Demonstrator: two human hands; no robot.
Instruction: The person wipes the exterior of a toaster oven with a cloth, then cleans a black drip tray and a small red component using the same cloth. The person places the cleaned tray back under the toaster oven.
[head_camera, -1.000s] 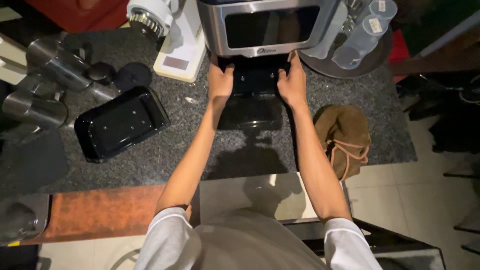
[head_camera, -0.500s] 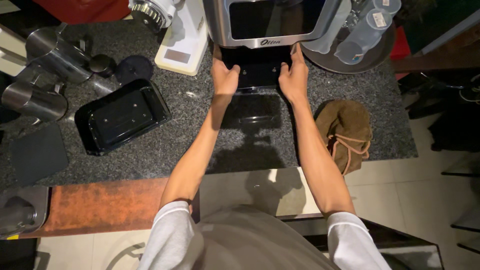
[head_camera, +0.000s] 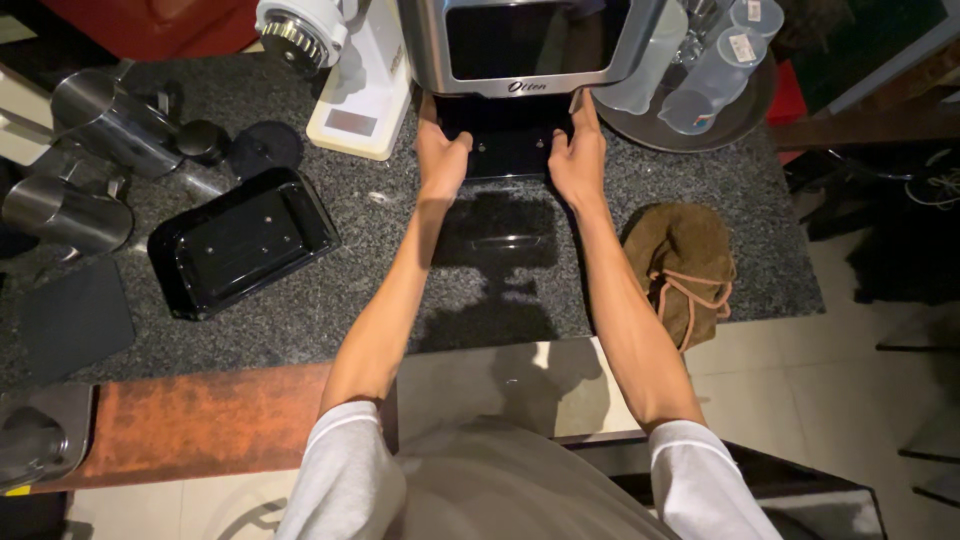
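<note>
Left hand (head_camera: 441, 160) grips the left edge of a black tray (head_camera: 510, 150), fingers curled around it. The tray lies on the speckled tabletop (head_camera: 400, 260) under the front of a steel machine (head_camera: 530, 45). Right hand (head_camera: 577, 155) clasps the right edge, fingers closed on it.

Two black trays (head_camera: 240, 243) (head_camera: 508, 150), two steel pitchers (head_camera: 65, 215) (head_camera: 115, 118)

Black tray (head_camera: 240, 243), speckled grey counter (head_camera: 400, 270), brown cloth (head_camera: 685, 265), silver-framed machine (head_camera: 530, 45).
</note>
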